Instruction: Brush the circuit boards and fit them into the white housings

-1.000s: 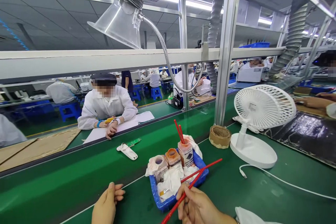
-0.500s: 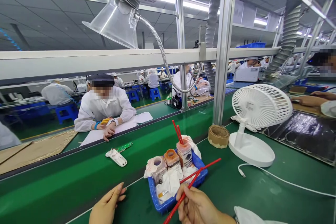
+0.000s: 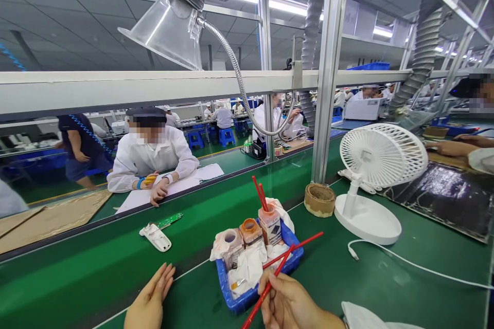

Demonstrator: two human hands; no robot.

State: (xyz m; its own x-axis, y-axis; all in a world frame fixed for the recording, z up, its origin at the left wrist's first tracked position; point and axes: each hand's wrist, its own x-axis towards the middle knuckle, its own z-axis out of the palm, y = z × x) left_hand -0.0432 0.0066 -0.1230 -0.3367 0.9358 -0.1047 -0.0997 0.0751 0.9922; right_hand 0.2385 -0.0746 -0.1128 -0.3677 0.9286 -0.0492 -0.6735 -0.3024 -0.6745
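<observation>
Right hand (image 3: 286, 299) pinches a stick (image 3: 278, 270); left hand (image 3: 148, 295) is open, empty. Beyond lies the belt (image 3: 96, 262), nearer the tray (image 3: 236, 304); the stick slants before its near edge, lower end out of view. Judged light, stiff, possibly slick; hold mid-shaft.

behind my right hand (image 3: 283, 295) sits a tray (image 3: 234, 303) holding bottles (image 3: 270, 227), with a casing (image 3: 157, 238) to its left and a tape roll (image 3: 319, 209) and fan (image 3: 365, 157) to its right.
</observation>
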